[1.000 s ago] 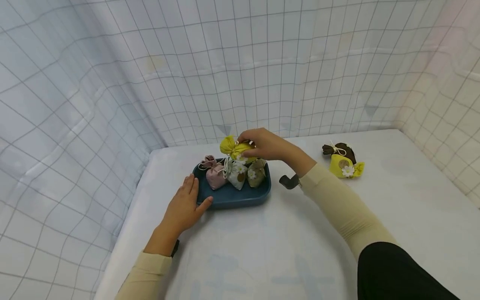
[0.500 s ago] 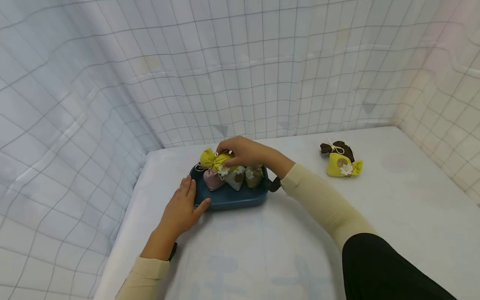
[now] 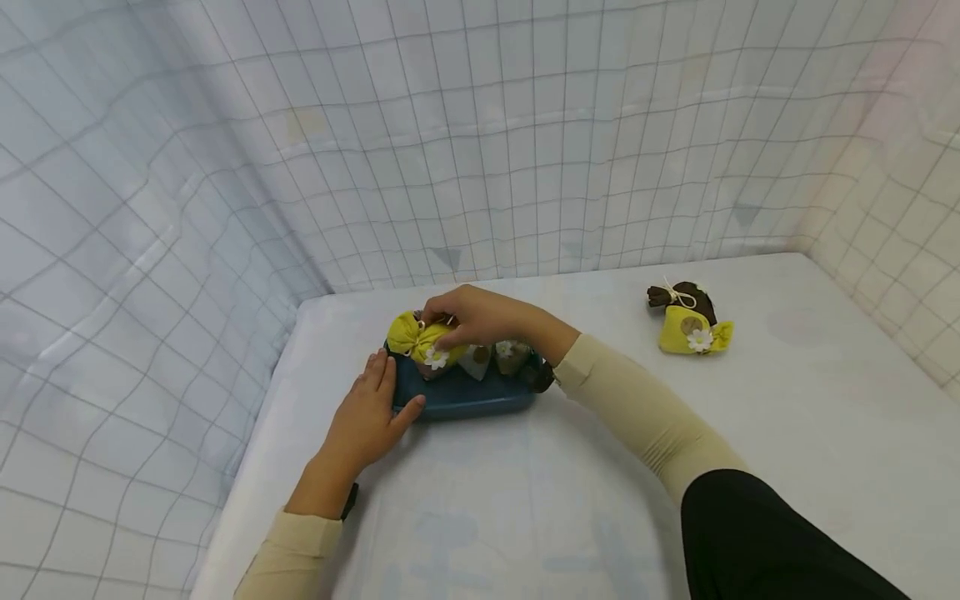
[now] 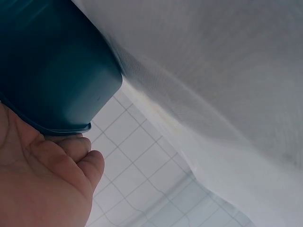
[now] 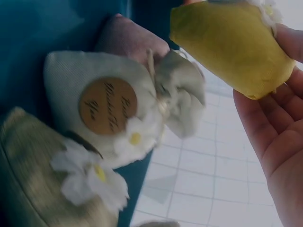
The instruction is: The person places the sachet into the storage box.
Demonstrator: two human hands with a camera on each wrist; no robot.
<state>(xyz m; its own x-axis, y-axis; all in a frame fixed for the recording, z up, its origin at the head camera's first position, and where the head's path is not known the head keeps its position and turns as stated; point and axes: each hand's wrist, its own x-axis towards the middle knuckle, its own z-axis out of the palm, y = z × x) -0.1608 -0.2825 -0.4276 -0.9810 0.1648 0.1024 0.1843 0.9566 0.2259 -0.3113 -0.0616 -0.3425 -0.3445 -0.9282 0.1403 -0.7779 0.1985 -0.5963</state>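
Observation:
My right hand (image 3: 487,318) pinches a small yellow drawstring pouch (image 3: 405,335) with a white flower, above the left part of a blue-green tray (image 3: 468,406). In the right wrist view, the yellow pouch (image 5: 227,45) hangs between thumb and fingers. Inside the tray lie a pink pouch (image 5: 130,40), a pale grey pouch (image 5: 68,80) with a round brown label and a khaki pouch (image 5: 33,165) with a flower. The pink one is mostly hidden under the yellow pouch in the head view. My left hand (image 3: 367,417) rests along the tray's left side, fingers straight, thumb at the front rim.
Farther right on the white-covered table (image 3: 600,500) lie a dark brown pouch (image 3: 697,298) and a second yellow pouch (image 3: 678,329), touching each other. White grid-patterned curtains (image 3: 525,150) close off the back and sides. A dark strap piece shows at the right wrist.
My right hand has carried the yellow pouch leftward and lower, from over the grey pouch to over the pink one. The left hand stays in place on the tray.

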